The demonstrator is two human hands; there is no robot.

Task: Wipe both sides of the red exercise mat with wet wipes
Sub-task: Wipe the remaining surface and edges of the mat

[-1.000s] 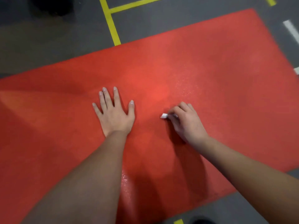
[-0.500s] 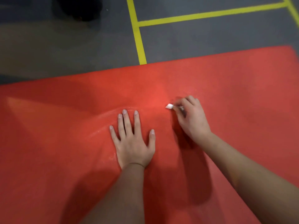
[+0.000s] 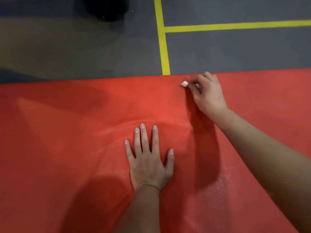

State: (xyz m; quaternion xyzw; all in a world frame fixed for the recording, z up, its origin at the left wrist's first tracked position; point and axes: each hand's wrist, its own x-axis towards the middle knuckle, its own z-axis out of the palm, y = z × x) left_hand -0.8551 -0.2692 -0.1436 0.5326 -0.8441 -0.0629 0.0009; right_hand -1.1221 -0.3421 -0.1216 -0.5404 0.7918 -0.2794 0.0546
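The red exercise mat (image 3: 67, 148) lies flat on the grey floor (image 3: 84, 52) and fills the lower part of the view, running out of frame at the left, right and bottom. Only its far edge shows: a nearly straight line across the picture, a little higher toward the right.

The right hand (image 3: 208, 95) sits at that far edge, knuckles almost on the border. Its fingers are curled and pinch a small white wet wipe (image 3: 184, 84), whose tip sticks out to the left of them, just inside the edge. The left hand (image 3: 148, 165) lies palm down in the middle of the mat with its fingers spread, well apart from the right hand and nearer the person.

Open red surface stretches left of the left hand, partly in shadow, and right of the right hand to the frame's side. Both forearms cross the near part of the mat.

Beyond the edge are 2 yellow tape lines (image 3: 165, 52): 1 runs down to the mat border just left of the wipe, the other branches off to the right. A dark object (image 3: 106, 9) stands at the top, well apart from the mat and too blurred to identify.
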